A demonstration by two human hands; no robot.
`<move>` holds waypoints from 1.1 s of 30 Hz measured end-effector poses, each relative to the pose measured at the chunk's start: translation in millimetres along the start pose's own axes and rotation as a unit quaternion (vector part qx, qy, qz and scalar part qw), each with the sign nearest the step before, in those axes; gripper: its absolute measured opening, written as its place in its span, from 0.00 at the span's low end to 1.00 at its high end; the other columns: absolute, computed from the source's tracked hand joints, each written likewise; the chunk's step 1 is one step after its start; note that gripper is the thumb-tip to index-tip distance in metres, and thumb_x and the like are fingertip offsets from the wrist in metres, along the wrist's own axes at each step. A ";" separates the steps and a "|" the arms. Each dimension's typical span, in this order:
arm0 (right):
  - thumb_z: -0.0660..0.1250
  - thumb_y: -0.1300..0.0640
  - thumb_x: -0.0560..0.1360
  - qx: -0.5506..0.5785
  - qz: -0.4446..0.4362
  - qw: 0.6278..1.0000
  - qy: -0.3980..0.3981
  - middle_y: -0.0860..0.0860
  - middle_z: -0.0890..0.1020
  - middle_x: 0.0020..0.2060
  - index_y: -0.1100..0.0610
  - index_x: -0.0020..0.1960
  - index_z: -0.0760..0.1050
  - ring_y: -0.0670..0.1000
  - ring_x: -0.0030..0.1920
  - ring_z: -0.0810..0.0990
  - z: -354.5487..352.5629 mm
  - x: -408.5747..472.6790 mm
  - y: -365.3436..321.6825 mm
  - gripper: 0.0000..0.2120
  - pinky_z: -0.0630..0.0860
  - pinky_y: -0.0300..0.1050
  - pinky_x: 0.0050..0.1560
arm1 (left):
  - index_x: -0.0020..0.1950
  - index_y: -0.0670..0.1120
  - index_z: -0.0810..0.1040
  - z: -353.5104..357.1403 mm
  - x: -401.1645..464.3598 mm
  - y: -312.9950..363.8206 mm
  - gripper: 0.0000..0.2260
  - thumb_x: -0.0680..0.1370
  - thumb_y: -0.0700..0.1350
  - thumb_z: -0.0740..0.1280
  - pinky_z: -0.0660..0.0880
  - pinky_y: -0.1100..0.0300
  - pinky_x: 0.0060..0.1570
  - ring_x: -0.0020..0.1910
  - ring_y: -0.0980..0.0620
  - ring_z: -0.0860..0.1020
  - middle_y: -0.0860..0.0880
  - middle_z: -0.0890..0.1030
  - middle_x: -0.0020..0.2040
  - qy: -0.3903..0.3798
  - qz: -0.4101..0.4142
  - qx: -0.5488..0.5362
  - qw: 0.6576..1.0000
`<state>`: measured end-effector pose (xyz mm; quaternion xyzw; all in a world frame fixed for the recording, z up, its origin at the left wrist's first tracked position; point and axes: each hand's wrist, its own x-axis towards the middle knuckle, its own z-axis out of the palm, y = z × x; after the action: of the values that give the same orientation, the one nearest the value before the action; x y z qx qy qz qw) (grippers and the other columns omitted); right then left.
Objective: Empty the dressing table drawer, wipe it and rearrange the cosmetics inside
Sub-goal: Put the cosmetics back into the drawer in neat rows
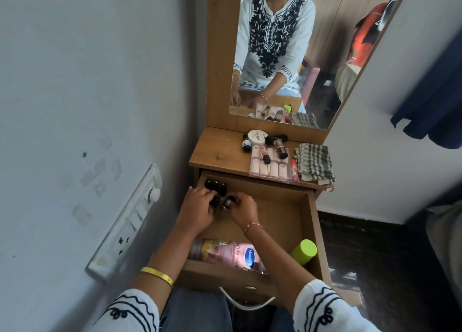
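Drawer [306, 221] holds Vaseline Gluta-Hya bottle [230, 253]; both hands' fingers [212, 196] grasp dark small bottles [220, 199].

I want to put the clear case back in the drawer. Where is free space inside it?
The drawer floor is bare right of the hands, between the back wall and the green cap. Crowded: the back-left corner with the dark bottles, and the front with the pink bottle.

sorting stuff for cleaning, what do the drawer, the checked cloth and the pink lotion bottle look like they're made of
Drawer: wood-look board, probably laminate, matte with printed grain. Checked cloth: soft woven fabric, likely cotton, folded and rumpled. Pink lotion bottle: glossy plastic by its sheen, with a printed label.
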<state>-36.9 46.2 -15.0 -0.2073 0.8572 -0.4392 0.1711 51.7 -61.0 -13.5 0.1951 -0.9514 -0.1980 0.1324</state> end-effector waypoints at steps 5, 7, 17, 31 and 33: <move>0.59 0.69 0.76 0.325 0.193 0.925 -0.025 0.58 0.78 0.41 0.64 0.49 0.77 0.57 0.42 0.76 -5.6 -1.8 2.0 0.09 0.77 0.57 0.46 | 0.67 0.42 0.72 0.3 -0.9 -0.6 0.21 0.74 0.35 0.61 0.54 0.51 0.73 0.65 0.45 0.69 0.44 0.76 0.61 0.008 -0.005 -0.019 1.000; 0.57 0.68 0.78 0.399 0.237 0.884 -0.052 0.58 0.75 0.39 0.62 0.45 0.74 0.57 0.37 0.75 -11.6 -5.5 0.6 0.08 0.79 0.55 0.38 | 0.67 0.42 0.71 -0.4 -1.5 0.5 0.21 0.74 0.35 0.61 0.54 0.52 0.73 0.65 0.45 0.69 0.44 0.76 0.62 0.006 -0.007 -0.019 1.000; 0.55 0.58 0.80 0.407 0.254 0.872 -0.093 0.57 0.76 0.33 0.60 0.46 0.71 0.48 0.21 0.72 -16.1 -7.2 4.7 0.10 0.66 0.34 0.21 | 0.63 0.39 0.75 -5.0 -1.7 0.6 0.19 0.74 0.30 0.59 0.65 0.53 0.64 0.61 0.42 0.72 0.41 0.78 0.59 0.052 -0.029 -0.063 0.996; 0.52 0.56 0.81 0.402 0.274 0.869 -0.093 0.56 0.76 0.32 0.58 0.46 0.70 0.48 0.25 0.67 -19.5 -7.9 7.8 0.11 0.62 0.38 0.27 | 0.65 0.41 0.74 -10.7 -4.9 4.5 0.19 0.75 0.31 0.59 0.67 0.59 0.62 0.64 0.46 0.70 0.43 0.76 0.61 0.055 -0.056 -0.078 0.994; 0.53 0.55 0.81 0.385 0.267 0.878 -0.098 0.55 0.76 0.32 0.58 0.46 0.71 0.48 0.26 0.68 -18.3 -7.6 9.6 0.11 0.62 0.39 0.27 | 0.65 0.41 0.74 -10.7 -5.4 4.8 0.18 0.75 0.32 0.59 0.67 0.58 0.62 0.64 0.46 0.70 0.43 0.76 0.62 0.056 -0.057 -0.077 0.994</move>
<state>-41.0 67.6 -11.9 0.0698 0.6218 -0.6498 0.4315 58.5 -58.2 -3.0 0.2487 -0.9119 -0.2662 0.1888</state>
